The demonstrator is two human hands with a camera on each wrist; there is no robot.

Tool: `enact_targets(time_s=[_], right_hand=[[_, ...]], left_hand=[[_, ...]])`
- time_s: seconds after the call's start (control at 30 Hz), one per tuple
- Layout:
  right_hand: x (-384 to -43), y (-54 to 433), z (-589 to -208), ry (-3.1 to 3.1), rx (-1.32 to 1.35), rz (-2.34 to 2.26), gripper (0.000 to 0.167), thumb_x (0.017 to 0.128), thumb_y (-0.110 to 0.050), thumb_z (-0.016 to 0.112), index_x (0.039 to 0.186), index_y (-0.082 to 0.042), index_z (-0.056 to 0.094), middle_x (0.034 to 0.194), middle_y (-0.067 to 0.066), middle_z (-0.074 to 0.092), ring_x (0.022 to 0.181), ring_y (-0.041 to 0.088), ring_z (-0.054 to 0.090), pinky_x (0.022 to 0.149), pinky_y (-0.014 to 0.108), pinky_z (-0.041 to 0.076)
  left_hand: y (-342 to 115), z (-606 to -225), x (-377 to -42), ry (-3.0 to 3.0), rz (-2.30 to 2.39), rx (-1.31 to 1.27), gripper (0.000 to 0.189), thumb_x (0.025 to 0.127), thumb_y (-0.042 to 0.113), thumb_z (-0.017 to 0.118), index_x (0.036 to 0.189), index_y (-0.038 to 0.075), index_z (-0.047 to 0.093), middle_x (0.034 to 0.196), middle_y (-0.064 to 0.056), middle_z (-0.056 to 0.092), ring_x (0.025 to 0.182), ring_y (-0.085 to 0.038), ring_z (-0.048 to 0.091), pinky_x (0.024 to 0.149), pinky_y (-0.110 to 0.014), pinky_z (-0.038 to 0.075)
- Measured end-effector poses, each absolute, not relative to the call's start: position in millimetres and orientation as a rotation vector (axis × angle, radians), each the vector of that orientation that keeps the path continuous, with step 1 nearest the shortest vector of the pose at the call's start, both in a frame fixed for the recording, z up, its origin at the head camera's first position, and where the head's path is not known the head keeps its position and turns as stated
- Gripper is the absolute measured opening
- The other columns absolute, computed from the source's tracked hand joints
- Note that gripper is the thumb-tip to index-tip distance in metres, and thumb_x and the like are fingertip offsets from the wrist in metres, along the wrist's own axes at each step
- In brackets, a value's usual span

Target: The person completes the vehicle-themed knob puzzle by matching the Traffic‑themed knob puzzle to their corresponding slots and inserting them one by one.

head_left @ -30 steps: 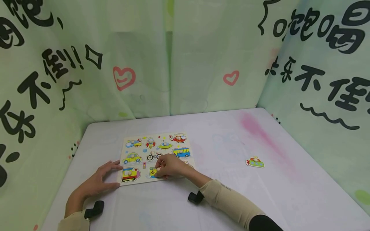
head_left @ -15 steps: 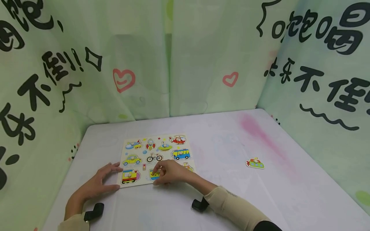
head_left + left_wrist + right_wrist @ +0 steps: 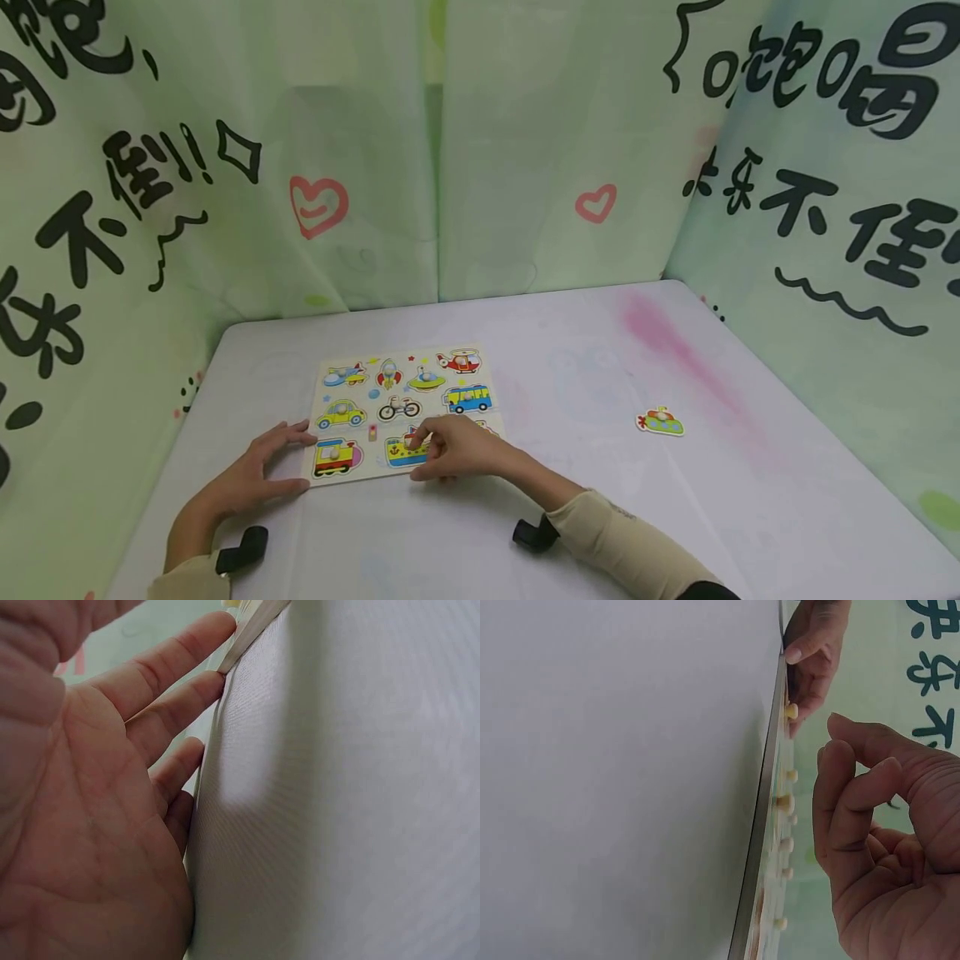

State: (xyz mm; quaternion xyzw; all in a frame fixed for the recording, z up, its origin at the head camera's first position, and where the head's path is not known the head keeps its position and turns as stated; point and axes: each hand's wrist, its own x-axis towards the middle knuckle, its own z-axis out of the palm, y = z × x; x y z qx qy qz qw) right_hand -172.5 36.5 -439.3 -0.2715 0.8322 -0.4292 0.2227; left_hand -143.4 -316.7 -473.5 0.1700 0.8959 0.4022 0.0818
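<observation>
A knob puzzle board (image 3: 378,429) with printed vehicles lies on the table. My left hand (image 3: 251,475) is spread at its left edge; in the left wrist view the left fingertips (image 3: 214,682) meet the board's side. Over the lower right of the board is my right hand (image 3: 465,450), its fingers loosely bent and holding nothing. Beside those fingers a yellow and blue ship piece (image 3: 397,452) sits in the bottom row, partly covered. The right wrist view shows wooden knobs (image 3: 784,802) apart from the right fingertips (image 3: 836,750). A green submarine piece (image 3: 660,422) lies off the board.
The white-covered table (image 3: 570,367) carries a pink stain (image 3: 660,325) at the back right. Pale green curtains (image 3: 525,150) with black lettering and hearts stand on three sides. A train piece (image 3: 336,457) sits in the board's lower left corner.
My right hand has let go of the ship piece and drawn slightly to the right, uncovering more of it. My left hand stays at the board's edge.
</observation>
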Motion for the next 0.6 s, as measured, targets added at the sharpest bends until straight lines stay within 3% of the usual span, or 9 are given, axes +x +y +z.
enact_targets(time_s=[0.6], right_hand=[[-179.5, 87.6, -441.4, 2.346, -0.601, -1.238, 0.035, 0.085, -0.021, 0.084, 0.11, -0.005, 0.066, 0.07, 0.0, 0.065, 0.056, 0.012, 0.058, 0.055, 0.024, 0.048]], left_hand=[[-316.7, -472.6, -143.5, 2.691, 1.18, 0.486, 0.055, 0.082, 0.024, 0.085, 0.13, 0.01, 0.061, 0.157, -0.028, 0.038, 0.146, -0.059, 0.014, 0.109, -0.082, 0.012]])
